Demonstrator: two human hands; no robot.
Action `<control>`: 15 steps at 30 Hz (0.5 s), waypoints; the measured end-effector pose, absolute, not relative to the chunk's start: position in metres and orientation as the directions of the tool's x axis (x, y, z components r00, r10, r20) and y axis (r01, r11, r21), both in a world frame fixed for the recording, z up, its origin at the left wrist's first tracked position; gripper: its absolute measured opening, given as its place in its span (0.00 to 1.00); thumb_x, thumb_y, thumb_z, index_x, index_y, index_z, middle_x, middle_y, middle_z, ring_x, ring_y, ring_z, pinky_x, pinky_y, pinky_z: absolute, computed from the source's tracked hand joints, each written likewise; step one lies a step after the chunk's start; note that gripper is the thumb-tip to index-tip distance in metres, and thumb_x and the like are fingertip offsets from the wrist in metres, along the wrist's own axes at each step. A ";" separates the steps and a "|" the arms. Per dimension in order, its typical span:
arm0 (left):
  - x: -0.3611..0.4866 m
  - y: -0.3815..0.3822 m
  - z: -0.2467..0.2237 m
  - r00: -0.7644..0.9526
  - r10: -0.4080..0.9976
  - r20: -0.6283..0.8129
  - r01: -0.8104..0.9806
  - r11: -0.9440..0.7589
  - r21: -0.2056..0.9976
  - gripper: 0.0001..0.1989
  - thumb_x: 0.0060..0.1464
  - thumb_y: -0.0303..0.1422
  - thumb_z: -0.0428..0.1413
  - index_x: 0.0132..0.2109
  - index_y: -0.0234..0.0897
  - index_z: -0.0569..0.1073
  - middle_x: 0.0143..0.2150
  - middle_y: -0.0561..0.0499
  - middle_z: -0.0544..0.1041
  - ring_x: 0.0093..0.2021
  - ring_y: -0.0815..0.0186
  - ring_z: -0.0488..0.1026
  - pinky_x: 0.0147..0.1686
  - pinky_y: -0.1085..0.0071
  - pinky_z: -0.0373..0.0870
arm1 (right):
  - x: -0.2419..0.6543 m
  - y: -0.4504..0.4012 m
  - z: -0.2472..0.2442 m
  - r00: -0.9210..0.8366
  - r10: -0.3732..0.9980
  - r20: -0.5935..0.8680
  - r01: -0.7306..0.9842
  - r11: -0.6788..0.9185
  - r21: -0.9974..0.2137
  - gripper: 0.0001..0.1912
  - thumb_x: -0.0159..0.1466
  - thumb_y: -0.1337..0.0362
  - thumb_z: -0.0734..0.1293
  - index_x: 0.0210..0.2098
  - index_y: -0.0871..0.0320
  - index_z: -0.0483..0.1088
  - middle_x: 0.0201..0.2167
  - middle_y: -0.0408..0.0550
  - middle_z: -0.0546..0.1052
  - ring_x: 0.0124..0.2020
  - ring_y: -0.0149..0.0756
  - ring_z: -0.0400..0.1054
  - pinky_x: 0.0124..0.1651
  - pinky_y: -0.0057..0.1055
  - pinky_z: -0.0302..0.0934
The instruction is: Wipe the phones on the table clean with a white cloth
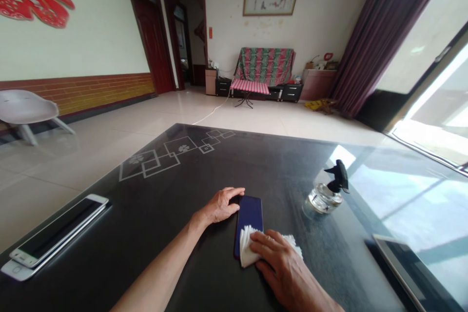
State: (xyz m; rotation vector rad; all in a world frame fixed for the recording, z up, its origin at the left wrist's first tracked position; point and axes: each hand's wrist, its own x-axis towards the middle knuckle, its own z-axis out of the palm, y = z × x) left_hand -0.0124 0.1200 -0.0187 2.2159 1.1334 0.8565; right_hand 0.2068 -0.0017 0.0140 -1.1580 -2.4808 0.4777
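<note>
"Where is the blue phone (250, 208) sitting?"

"It's lying flat on the dark table (164, 239), right in front of the person, its long sides running away from them. I can't tell which face is showing."

"And the left hand (221, 205)?"

"It's resting on the table at the left side of the blue phone, fingertips and thumb reaching its edge near the far end. That grip is standing open, thumb apart from the fingers, and it's holding nothing."

"What's the right hand (281, 259) doing?"

"It's pressing a white cloth (247, 252) onto the near part of the blue phone. Its grip is closing over the bunched cloth, fingers bent on top, and some of the cloth is sticking out on the right."

"I'm seeing a spray bottle (324, 199) too."

"Yes, it's standing to the right of the blue phone and a little beyond it, clear, with a black trigger head. Farther right of the blue phone, and nearer the person, a flat pale-edged device (405, 265) is lying."

"And well to the left of the blue phone?"

"Two white-framed devices (60, 229) are lying there, one overlapping the other. Farther off on that side, a pale chair (27, 107) is standing on the floor. Way beyond the blue phone, a patterned cover (265, 66) is hanging by the wall."
</note>
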 end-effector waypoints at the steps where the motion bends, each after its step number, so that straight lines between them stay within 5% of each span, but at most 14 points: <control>1: -0.013 0.121 -0.020 0.444 0.841 0.310 0.529 -0.525 0.667 0.29 0.47 0.22 0.53 0.58 0.39 0.69 0.52 0.51 0.76 0.55 0.64 0.70 0.59 0.66 0.64 | 0.207 0.000 0.013 -0.595 0.783 0.181 0.659 0.604 -0.447 0.20 0.64 0.72 0.58 0.52 0.50 0.69 0.56 0.45 0.70 0.54 0.39 0.62 0.58 0.39 0.59; 15: -0.022 0.116 -0.028 0.378 0.861 0.340 0.650 -0.508 0.565 0.26 0.50 0.23 0.53 0.58 0.37 0.68 0.57 0.44 0.72 0.61 0.58 0.64 0.62 0.57 0.61 | 0.204 0.010 0.018 -0.559 0.794 0.238 0.603 0.586 -0.541 0.15 0.69 0.68 0.55 0.41 0.55 0.73 0.51 0.49 0.73 0.48 0.36 0.64 0.53 0.33 0.60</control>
